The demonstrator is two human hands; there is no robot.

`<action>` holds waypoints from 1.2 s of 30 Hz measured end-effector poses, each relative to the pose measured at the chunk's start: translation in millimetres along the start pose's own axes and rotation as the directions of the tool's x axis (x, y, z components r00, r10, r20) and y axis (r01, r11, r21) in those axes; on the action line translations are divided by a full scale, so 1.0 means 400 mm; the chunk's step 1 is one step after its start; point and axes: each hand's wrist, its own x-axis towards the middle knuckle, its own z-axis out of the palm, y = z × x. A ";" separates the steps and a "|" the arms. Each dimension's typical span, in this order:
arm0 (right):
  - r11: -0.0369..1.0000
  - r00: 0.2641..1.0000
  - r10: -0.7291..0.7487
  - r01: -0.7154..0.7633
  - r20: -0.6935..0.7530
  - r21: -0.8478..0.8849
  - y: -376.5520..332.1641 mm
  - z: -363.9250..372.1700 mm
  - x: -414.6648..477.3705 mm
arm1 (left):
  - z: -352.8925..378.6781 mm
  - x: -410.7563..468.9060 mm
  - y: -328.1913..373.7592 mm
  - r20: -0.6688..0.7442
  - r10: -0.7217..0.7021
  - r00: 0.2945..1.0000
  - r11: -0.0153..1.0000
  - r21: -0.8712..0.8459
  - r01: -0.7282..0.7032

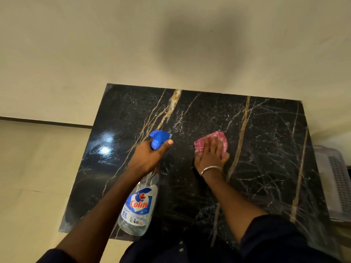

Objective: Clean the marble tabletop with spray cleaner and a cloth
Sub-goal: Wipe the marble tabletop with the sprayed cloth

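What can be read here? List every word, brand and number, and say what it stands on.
"Colin": red brand name on the label of the spray bottle.
"5X": blue, lower on the same label.
Small print under "5X" and at the label's foot: too blurred to read.
No text on cloth, tabletop or basket.

The black marble tabletop [256, 168], veined gold and white, is lying glossy and droplet-speckled. The clear, blue-triggered spray bottle [136, 207] is hanging tilted above its left half. The pink cloth [218, 141] is lying bunched near its middle.
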 end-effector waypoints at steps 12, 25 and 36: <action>0.513 0.561 -0.815 0.816 0.146 -0.268 -0.043 0.096 -0.123 | -0.068 0.025 -0.054 -0.012 -0.036 0.999 0.997 0.074 0.037; 0.814 0.825 -0.563 0.565 0.052 -0.136 -0.278 0.106 -0.114 | -0.098 0.058 -0.090 -0.006 0.003 1.000 0.998 0.059 -0.002; 0.954 0.964 -0.262 0.265 0.040 -0.137 -0.209 -0.055 0.242 | -0.133 0.102 -0.068 0.014 -0.003 1.000 0.999 0.036 0.003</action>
